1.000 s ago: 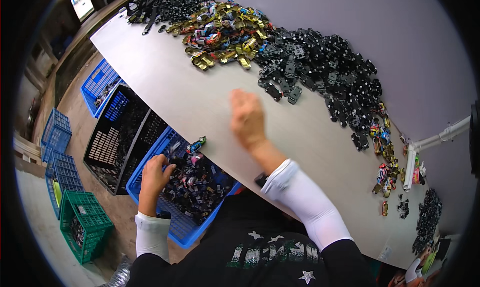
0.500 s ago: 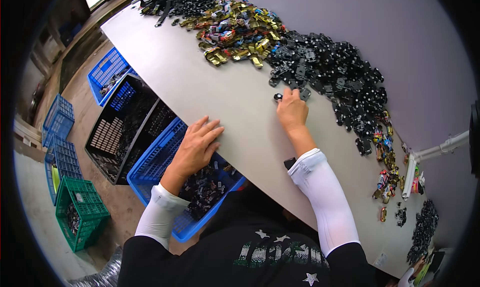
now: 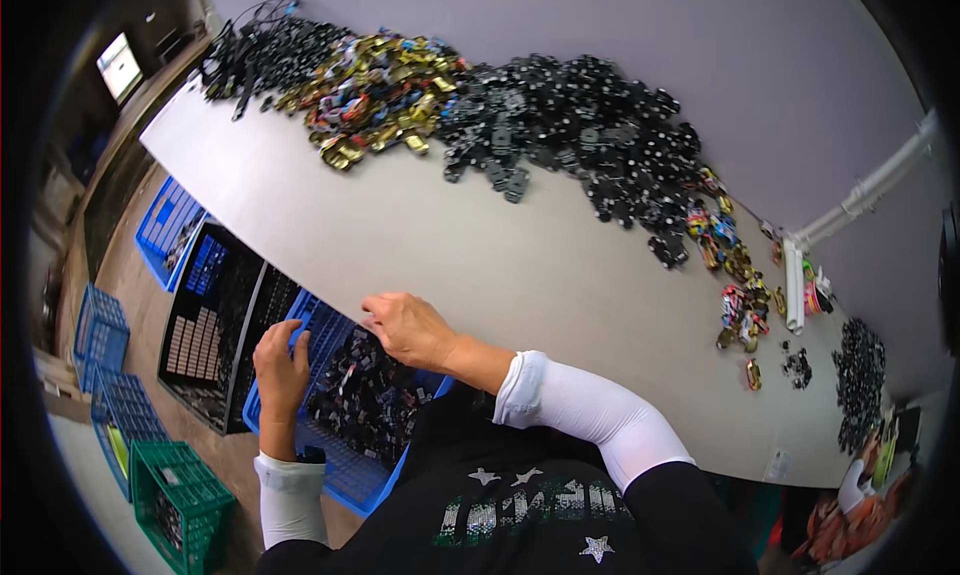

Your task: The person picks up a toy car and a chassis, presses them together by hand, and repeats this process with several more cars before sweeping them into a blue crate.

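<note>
My right hand (image 3: 405,327) hovers at the near edge of the long white table (image 3: 480,265), palm down and fingers loosely bent, with nothing visible in it. My left hand (image 3: 280,367) is lower, over the left side of a blue crate (image 3: 345,475) under the table edge. Its fingers curl down and what they hold is hidden. The crate holds several small black parts (image 3: 370,400). Far across the table lie a heap of black parts (image 3: 590,135) and a heap of gold and coloured parts (image 3: 375,85).
Black cables (image 3: 250,50) lie at the table's far left and coloured pieces (image 3: 735,275) at its right. On the floor stand a black crate (image 3: 210,325), a green crate (image 3: 180,500) and blue crates (image 3: 105,335). Another person's hand (image 3: 858,485) shows at the lower right.
My right hand has pulled back from the black heap to the near table edge. My left hand has dropped from the table edge down to the blue crate.
</note>
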The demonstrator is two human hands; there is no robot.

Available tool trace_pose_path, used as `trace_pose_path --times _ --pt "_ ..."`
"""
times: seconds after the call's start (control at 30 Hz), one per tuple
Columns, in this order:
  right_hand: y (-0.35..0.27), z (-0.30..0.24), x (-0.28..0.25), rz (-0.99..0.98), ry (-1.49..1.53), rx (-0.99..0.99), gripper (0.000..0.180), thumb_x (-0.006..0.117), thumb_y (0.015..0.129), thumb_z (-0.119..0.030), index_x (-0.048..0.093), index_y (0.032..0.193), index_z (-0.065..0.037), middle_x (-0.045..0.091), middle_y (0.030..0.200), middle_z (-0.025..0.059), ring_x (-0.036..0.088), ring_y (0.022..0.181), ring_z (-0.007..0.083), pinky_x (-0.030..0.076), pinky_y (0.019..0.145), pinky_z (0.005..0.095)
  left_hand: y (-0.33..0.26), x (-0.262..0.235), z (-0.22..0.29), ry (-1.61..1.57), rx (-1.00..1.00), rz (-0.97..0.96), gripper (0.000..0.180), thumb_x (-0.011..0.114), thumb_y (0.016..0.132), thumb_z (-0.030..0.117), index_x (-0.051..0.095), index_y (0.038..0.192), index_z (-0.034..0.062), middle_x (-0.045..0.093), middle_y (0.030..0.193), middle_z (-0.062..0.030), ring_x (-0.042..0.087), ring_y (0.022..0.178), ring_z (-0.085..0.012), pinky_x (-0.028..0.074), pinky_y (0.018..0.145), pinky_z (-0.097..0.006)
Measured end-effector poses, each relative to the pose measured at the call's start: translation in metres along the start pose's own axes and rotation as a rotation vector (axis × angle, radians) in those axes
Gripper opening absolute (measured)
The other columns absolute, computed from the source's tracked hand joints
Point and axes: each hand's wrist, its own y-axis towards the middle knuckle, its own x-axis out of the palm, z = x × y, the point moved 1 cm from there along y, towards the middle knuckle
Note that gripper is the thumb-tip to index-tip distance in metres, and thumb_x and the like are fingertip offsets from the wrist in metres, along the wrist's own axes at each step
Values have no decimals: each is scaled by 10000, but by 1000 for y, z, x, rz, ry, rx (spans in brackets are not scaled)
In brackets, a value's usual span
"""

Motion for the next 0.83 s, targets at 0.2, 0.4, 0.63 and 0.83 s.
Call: trace_pose_path --times 0.2,0.4,0.63,0.83 --pt "-68 65 -95 291 -22 109 261 427 821 -48 622 986 4 646 847 203 627 800 380 496 730 440 78 23 93 -232 290 -45 127 651 823 52 642 939 2 664 915 -163 645 862 -346 505 755 -381" --pt "-202 103 -177 405 22 370 274 416 850 82 640 1002 43 664 779 89 599 631 135 505 617 281 187 115 184 -493 526 -213 376 686 839 200 589 1170 49 576 1203 -177 533 1146 -350 422 974 -403" --pt "-257 96 -201 529 479 616 246 443 880 30 650 1013 25 651 769 64 568 595 85 468 547 243 335 250 147 -304 454 -96 677 609 879 449 380 1439 146 370 1430 -265 327 1350 -404 272 1114 -440" --pt "-265 100 -210 549 468 538 250 458 890 13 649 1051 12 658 798 45 527 510 65 444 513 222 369 286 168 -223 345 -293 713 486 910 581 295 1490 214 315 1499 -217 225 1420 -377 216 1139 -434"
